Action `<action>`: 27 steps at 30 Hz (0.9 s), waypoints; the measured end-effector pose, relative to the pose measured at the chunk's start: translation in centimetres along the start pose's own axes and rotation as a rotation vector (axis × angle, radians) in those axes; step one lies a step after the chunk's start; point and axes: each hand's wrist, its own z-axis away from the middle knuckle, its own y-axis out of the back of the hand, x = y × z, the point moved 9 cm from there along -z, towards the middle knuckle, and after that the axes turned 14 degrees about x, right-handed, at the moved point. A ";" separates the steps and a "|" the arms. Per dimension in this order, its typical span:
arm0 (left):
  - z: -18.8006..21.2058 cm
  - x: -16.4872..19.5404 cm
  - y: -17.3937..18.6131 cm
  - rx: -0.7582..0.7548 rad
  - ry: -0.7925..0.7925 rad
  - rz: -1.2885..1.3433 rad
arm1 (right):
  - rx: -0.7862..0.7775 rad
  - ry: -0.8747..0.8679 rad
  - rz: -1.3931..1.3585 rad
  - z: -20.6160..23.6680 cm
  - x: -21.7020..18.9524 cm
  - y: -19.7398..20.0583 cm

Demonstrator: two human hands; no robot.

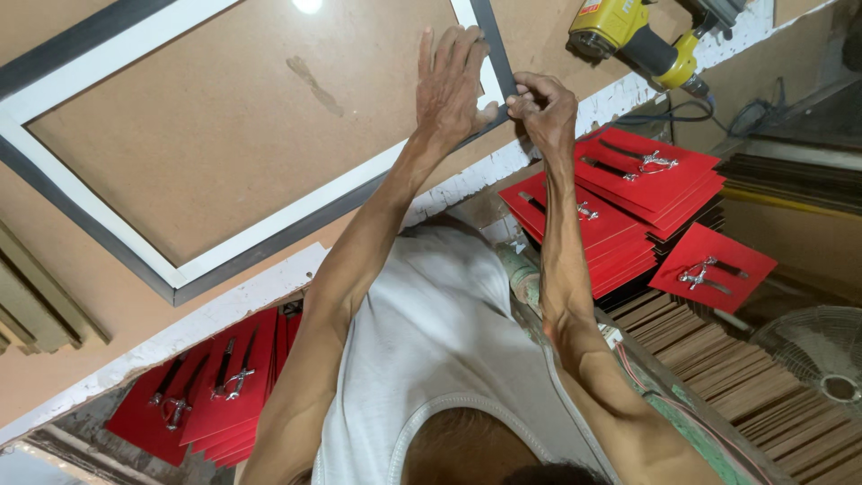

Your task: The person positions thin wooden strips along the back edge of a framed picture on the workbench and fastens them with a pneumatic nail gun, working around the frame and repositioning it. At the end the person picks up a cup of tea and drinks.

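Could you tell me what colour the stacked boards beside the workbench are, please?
Bright red boards, each carrying silver metal pieces; the head view shows them.

Bright, even light across the scene, coming mostly from overhead. A round glare spot [307, 4] sits on the glossy backing board [242, 117] at the top edge, a lamp's reflection. Faint sheen streak mid-board. Shadows soft: the left hand [452, 85] throws a weak one on the board; deeper shade under the table edge, bottom left, where the red cards [220, 395] sit dimmer. Red stack at right [628, 207] is saturated, well lit. Wide-angle warp bends the frame lines near the left and top borders. Focus decent in the centre; the fan [822, 355] and the bottom corners go soft. Slight compression smear, no motion blur on the hands.
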 end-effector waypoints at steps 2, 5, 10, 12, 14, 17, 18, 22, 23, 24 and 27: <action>-0.2 0.1 0.2 0.013 0.012 -0.019 | -0.006 -0.035 0.007 -0.1 -0.1 0.0; -0.7 0.4 -0.2 -0.004 0.019 -0.046 | -0.012 -0.035 -0.003 -0.4 -0.3 0.1; -0.1 0.1 -0.7 -0.137 -0.056 -0.134 | -0.016 -0.074 0.072 -0.9 0.4 0.1; 2.7 -1.2 1.5 -0.124 -0.110 -0.161 | -0.076 -0.092 -0.063 -0.8 1.1 -0.7; 7.8 -4.0 5.7 -0.071 -0.101 -0.235 | -0.103 0.032 -0.073 0.0 0.5 -0.8; 18.7 -9.7 15.4 0.118 0.039 -0.377 | -0.124 -0.019 -0.096 0.4 1.8 -1.0; 22.7 -11.4 19.0 0.211 0.125 -0.373 | -0.130 0.027 -0.060 0.7 1.9 -0.9; 35.1 -13.8 28.5 0.373 0.237 -0.546 | -0.164 0.094 -0.097 0.4 2.7 -0.7; 36.7 -14.2 29.7 0.371 0.267 -0.573 | -0.165 0.087 -0.083 0.3 3.0 -0.5; 37.8 -14.5 30.7 0.371 0.298 -0.599 | -0.167 0.082 -0.069 0.1 3.2 -0.4; 38.2 -14.7 32.6 0.352 0.329 -0.675 | -0.189 0.087 -0.070 0.1 2.8 -0.3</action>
